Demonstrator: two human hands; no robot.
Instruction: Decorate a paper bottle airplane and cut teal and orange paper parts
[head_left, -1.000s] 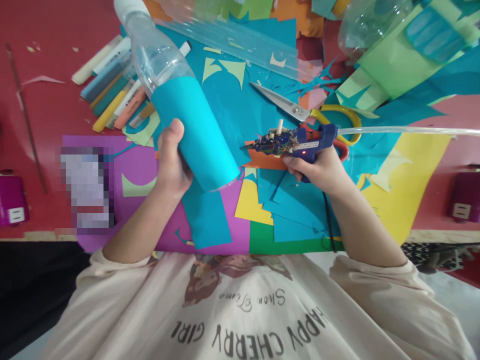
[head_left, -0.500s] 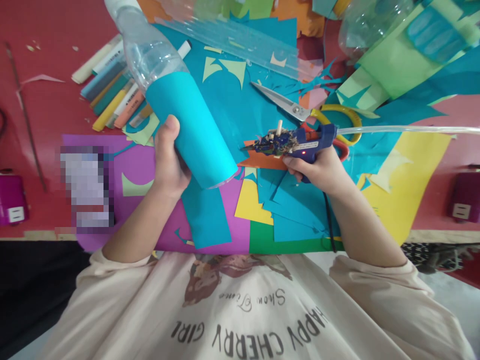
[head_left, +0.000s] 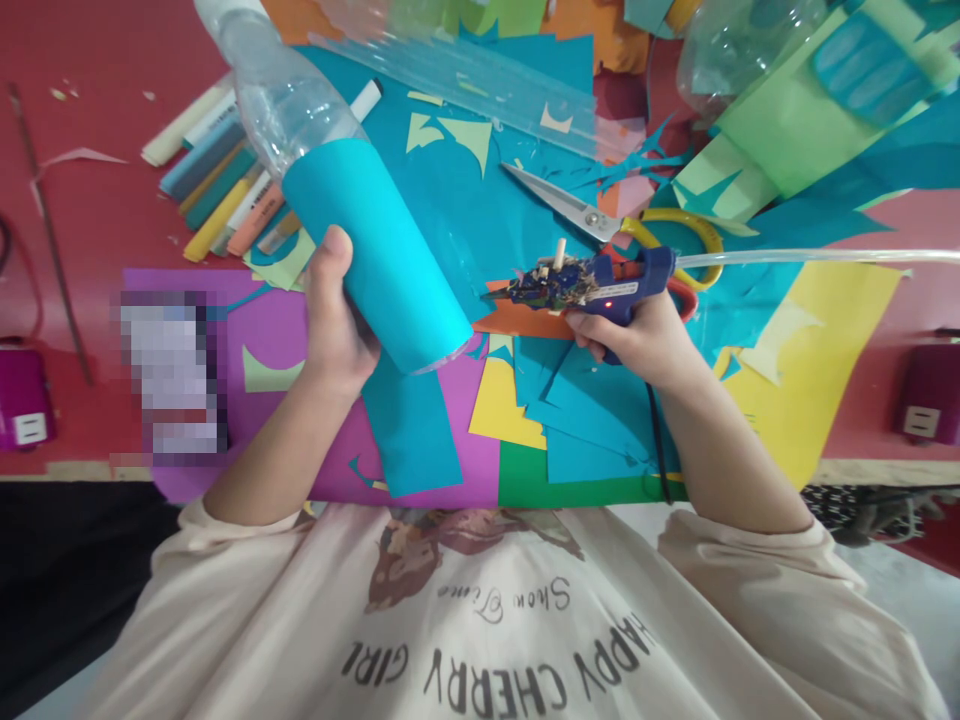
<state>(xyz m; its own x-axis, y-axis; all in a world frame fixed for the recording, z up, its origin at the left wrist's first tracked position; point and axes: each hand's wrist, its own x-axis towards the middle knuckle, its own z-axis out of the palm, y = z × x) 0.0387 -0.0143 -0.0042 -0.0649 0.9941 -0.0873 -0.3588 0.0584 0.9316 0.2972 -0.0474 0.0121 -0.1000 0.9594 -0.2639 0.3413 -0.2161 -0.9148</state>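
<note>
Wears pale cream shirt [head_left: 300,640], creased, with wide, loose sleeves [head_left: 780,570] leaving forearms [head_left: 270,460] bare. Shows brown-and-pink picture [head_left: 409,578] on front, thin dark script [head_left: 551,595] reading "Show Time", plus larger dark capitals [head_left: 551,680] including "HAPPY CHERRY", upside down in head view.

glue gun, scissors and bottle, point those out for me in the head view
Glue gun [head_left: 618,305]: head view, on its blue body.
Scissors [head_left: 593,221]: head view, on the pivot between blades and handles.
Bottle [head_left: 364,225]: head view, on its blue-covered side.
</note>
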